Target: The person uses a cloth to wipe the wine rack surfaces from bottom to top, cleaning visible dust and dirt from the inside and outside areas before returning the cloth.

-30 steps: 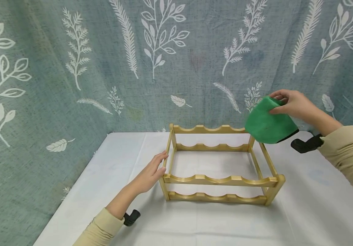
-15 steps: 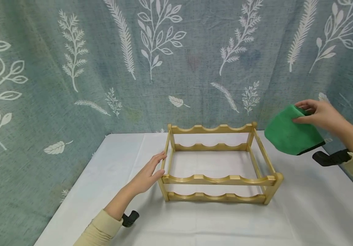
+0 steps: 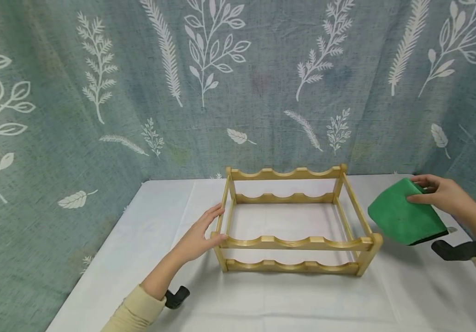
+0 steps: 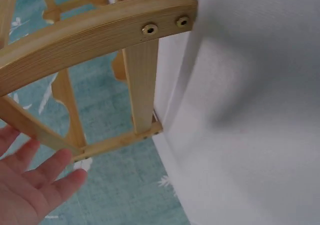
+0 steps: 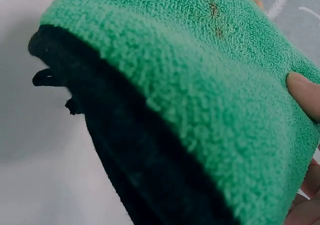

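Observation:
A folded green terry cloth (image 3: 408,214) with black edging hangs from my right hand (image 3: 447,196), beyond the right end of a wooden rack. Thumb and fingers pinch its upper corner; in the right wrist view the cloth (image 5: 210,85) shows brown specks and a small black loop. My left hand (image 3: 196,236) lies with extended fingers at the left end of the wooden rack (image 3: 289,242), by its top side rail. The left wrist view shows spread fingers (image 4: 52,167) close to the rack's wooden bars (image 4: 95,35). Whether they touch is hard to tell.
The rack's two tiers have scalloped front and back rails. It stands on a white-covered table (image 3: 304,304). A grey-green curtain (image 3: 262,92) with white leaf prints closes off the back and sides. A black strap part (image 3: 455,250) sits at the right wrist.
My right hand has carried the green cloth from above the rack's back right corner to the right, then down toward the table. My left hand stays at the rack, its thumb slightly shifted.

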`<state>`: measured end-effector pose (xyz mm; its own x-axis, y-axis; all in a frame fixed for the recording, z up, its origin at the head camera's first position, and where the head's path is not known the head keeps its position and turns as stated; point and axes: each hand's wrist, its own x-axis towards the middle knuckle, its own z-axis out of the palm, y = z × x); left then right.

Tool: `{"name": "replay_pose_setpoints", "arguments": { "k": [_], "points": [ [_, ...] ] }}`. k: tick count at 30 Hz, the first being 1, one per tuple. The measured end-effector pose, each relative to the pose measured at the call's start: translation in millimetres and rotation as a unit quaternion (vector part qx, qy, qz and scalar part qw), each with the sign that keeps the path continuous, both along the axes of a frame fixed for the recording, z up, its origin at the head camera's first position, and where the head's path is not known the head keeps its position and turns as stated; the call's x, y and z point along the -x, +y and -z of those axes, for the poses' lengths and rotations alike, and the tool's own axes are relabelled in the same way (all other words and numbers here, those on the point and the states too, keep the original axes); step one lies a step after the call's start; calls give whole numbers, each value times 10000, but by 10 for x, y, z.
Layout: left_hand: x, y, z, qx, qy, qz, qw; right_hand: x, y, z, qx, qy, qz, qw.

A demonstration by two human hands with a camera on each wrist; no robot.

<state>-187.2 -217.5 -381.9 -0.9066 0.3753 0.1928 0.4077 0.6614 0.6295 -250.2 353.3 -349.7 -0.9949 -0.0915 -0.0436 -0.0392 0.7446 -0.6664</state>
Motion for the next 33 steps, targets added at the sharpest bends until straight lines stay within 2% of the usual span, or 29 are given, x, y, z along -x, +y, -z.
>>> {"name": "replay_pose_setpoints", "arguments": {
  "k": [4,7,9,13,17,21,24,26,30,33],
  "points": [
    [108,-61,21,-628,-12,-655,9959,-111,-59,-27,3,-16,19,10000],
    [251,-153,47,-1139,-225,-1110,9870,-152,-79,-46,-11,31,6,10000],
    [346,-211,49,-1338,-403,-1275,9819,-176,-89,-56,-13,31,-7,10000],
    [513,-297,14,-1431,-615,-1244,9799,-209,-86,-45,-39,20,-67,10000],
    [675,-359,-7,-1507,-835,-957,9804,-233,-71,-10,-75,14,-124,9999],
    [853,-395,26,-1808,-1094,-740,9746,-273,-49,27,10,-40,-265,9996],
    [967,-396,55,-2061,-1101,-700,9698,-308,-41,59,128,-77,-417,9990],
    [1041,-377,76,-2200,-1001,-786,9672,-327,-41,88,187,-72,-501,9985],
    [1154,-304,78,-2361,-973,-1277,9584,-358,-79,160,236,-57,-527,9983],
    [1194,-222,23,-2349,-1163,-1660,9507,-379,-103,216,269,-33,-499,9984]
  ]
}}
